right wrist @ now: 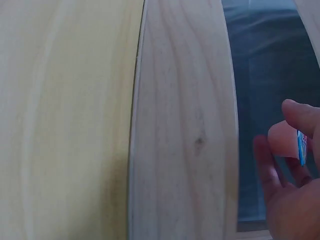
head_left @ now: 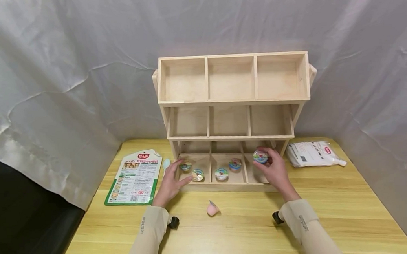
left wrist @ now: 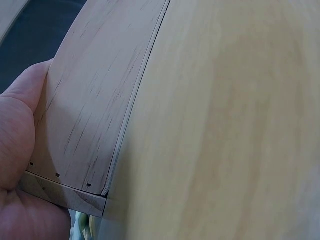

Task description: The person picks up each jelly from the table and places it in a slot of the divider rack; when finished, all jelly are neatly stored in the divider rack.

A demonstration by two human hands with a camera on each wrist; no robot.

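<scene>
My right hand (head_left: 273, 167) pinches a small jelly cup (head_left: 260, 156) above the right compartment of the bottom tier of a wooden shelf (head_left: 229, 186). In the right wrist view, the held jelly cup (right wrist: 283, 139) shows a pink body and a blue-edged lid. My left hand (head_left: 170, 184) rests over the shelf's bottom left corner, its thumb inside the front panel (left wrist: 95, 100). Close to its fingers, two jelly cups (head_left: 198, 175) sit in the left compartment. Two more jelly cups (head_left: 221, 174) sit in the middle one. A pink jelly cup (head_left: 212, 209) lies tilted on the table before the shelf.
Left of the shelf lies a green-and-white printed packet (head_left: 134, 179), with a pale spoon (head_left: 166, 164) beside it. A white plastic package (head_left: 313, 154) lies to the right. The shelf's upper tiers (head_left: 233, 101) lean over the bottom one. Grey curtain (head_left: 78, 53) surrounds the table.
</scene>
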